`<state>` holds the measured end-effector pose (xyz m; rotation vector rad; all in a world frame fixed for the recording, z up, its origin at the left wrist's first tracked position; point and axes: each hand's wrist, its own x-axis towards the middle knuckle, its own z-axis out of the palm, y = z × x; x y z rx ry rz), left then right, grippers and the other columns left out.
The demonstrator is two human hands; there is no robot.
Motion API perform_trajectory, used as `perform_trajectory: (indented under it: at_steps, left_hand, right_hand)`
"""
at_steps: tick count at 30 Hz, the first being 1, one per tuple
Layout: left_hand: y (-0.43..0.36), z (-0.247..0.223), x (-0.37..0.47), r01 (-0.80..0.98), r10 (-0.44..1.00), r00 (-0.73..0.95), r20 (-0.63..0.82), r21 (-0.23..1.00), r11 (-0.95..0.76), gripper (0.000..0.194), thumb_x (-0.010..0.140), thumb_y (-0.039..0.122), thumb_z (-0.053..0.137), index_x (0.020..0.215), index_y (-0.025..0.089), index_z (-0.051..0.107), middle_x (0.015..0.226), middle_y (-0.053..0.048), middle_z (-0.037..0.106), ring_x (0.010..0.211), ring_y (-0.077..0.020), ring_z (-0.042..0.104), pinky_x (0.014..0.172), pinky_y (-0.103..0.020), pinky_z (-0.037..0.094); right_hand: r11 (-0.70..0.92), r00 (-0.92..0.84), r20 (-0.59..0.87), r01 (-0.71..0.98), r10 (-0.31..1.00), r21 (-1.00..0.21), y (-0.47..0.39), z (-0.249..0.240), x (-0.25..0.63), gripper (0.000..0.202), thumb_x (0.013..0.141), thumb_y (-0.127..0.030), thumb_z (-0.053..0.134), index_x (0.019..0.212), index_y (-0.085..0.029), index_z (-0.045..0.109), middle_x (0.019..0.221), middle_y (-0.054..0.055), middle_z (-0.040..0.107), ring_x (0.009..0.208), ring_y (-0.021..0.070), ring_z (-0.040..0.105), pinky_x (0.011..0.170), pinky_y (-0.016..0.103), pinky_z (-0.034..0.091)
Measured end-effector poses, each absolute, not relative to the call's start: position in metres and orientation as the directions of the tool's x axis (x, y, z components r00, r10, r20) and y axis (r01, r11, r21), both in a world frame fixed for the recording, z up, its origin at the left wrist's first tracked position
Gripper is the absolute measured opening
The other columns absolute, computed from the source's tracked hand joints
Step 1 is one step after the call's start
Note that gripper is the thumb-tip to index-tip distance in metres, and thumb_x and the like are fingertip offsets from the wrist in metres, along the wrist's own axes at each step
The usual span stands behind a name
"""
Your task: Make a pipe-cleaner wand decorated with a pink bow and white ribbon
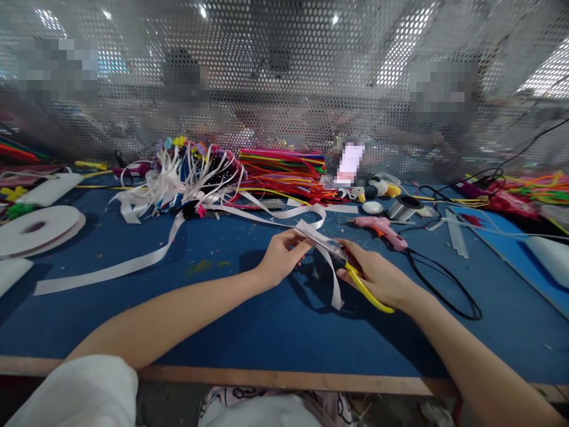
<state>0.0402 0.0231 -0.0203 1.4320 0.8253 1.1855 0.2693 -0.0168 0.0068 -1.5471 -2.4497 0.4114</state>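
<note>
Between its thumb and fingers my left hand (283, 256) pinches a white ribbon (333, 283), whose loose end hangs down to the right. My right hand (377, 274) grips scissors with yellow handles (367, 290). The scissor blades point left and lie along the ribbon, close to my left fingertips; whether they are cutting through it I cannot tell. Another stretch of white ribbon (120, 270) curves across the blue table on the left, from a bundle of ribbons and small flowers (191, 172).
A pink glue gun (382, 230) with a black cord lies right of my hands. Behind are colourful pipe cleaners (284, 172), a lit phone (350, 163) and a grey spool (404, 207). A white ribbon roll (42, 228) lies left. A perforated metal screen (284, 71) closes the back.
</note>
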Motion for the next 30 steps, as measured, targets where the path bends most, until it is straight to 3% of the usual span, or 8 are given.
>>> perform_trajectory:
  at_steps: [9, 16, 30]
  left_hand:
    - [0.0219, -0.0202, 0.0388, -0.095, 0.919, 0.309, 0.244, 0.97, -0.225, 0.021, 0.085, 0.037, 0.065, 0.086, 0.016, 0.069, 0.074, -0.002, 0.062, 0.054, -0.0094, 0.049, 0.046, -0.022, 0.044]
    - [0.0202, -0.0146, 0.0385, -0.122, 0.952, 0.16, 0.26, 0.963, -0.242, 0.019, 0.086, 0.035, 0.062, 0.089, 0.017, 0.065, 0.072, -0.001, 0.058, 0.06, -0.0117, 0.054, 0.047, -0.021, 0.045]
    - [0.0212, -0.0187, 0.0376, -0.058, 0.935, 0.204, 0.29, 0.957, -0.285, 0.026, 0.089, 0.042, 0.061, 0.083, 0.017, 0.064, 0.068, 0.0, 0.055, 0.056, -0.0104, 0.051, 0.046, -0.02, 0.045]
  right_hand:
    - [0.385, -0.405, 0.035, 0.835, 0.914, -0.392, -0.0175, 0.009, 0.2681, 0.06, 0.095, -0.053, 0.046, 0.138, -0.012, 0.042, 0.069, 0.003, 0.06, 0.062, 0.0216, 0.058, 0.057, 0.03, 0.037]
    - [0.382, -0.4, 0.035, 0.842, 0.916, -0.381, -0.0167, 0.0085, 0.2707, 0.06, 0.095, -0.054, 0.047, 0.138, -0.012, 0.042, 0.067, 0.002, 0.059, 0.061, 0.0214, 0.058, 0.056, 0.029, 0.035]
    - [0.393, -0.419, 0.015, 0.84, 0.908, -0.374, -0.0172, 0.0076, 0.2682, 0.061, 0.097, -0.054, 0.043, 0.141, -0.012, 0.039, 0.08, 0.006, 0.063, 0.07, 0.0227, 0.059, 0.063, 0.031, 0.038]
